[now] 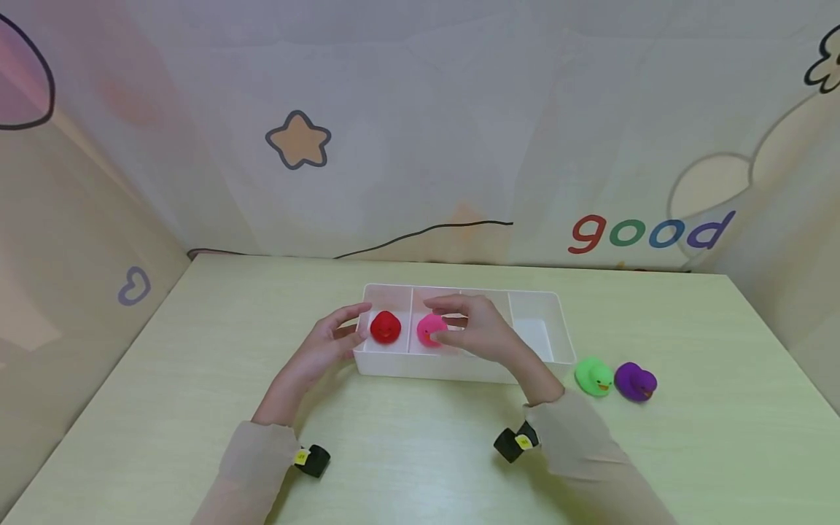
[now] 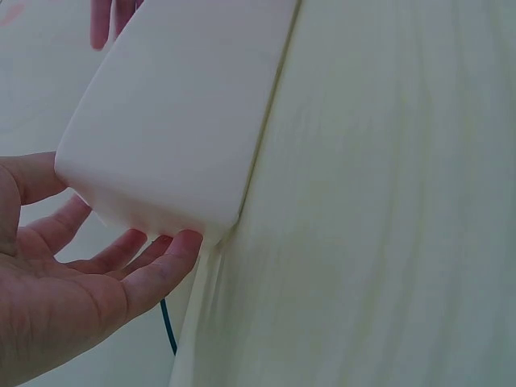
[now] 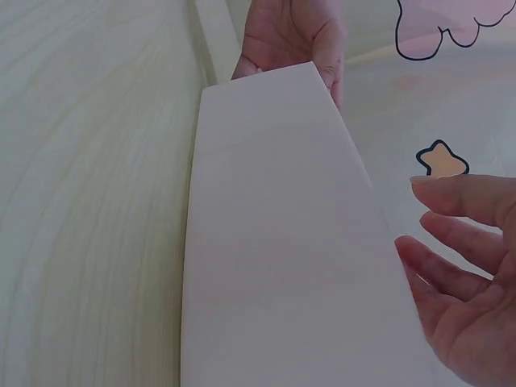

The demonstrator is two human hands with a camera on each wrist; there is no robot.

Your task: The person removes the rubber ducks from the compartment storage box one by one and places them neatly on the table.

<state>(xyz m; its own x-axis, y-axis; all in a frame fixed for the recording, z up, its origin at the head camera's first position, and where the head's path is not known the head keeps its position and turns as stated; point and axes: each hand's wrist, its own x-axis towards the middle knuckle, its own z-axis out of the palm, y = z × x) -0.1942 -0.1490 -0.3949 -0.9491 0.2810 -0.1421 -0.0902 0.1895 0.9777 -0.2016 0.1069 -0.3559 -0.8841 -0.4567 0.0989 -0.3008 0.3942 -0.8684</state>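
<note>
A: Where is the pink duck [image 1: 429, 325]?

B: In the second compartment from the left of a long white box [image 1: 433, 367], with its beak towards the person

A: And what is the right hand [image 1: 474, 328] doing there?

B: It hovers over that compartment, thumb and fingers parted and loosely bent, holding nothing. The thumb tip overlaps the duck's edge from the head camera; whether it touches cannot be told

A: What else does the box hold?

B: A red duck [image 1: 385, 328], in the leftmost of the four compartments, just across the divider from the pink one. The third compartment is partly hidden behind the right hand. Both wrist views show the box from outside, so its contents are out of sight there

A: And the left hand [image 1: 331, 341]?

B: It rests against the box's left end, fingers spread and thumb apart, touching the wall without clutching it

A: Any ducks outside the box?

B: Two, side by side on the pale wooden table [image 1: 407, 452], off the box's near right corner: a green duck [image 1: 593, 377] closer to it, then a purple duck [image 1: 634, 381]

A: And beyond the table?

B: A pale backdrop [image 1: 426, 131] with an orange star [image 1: 298, 140] and the colourful word "good" [image 1: 626, 232]
</note>
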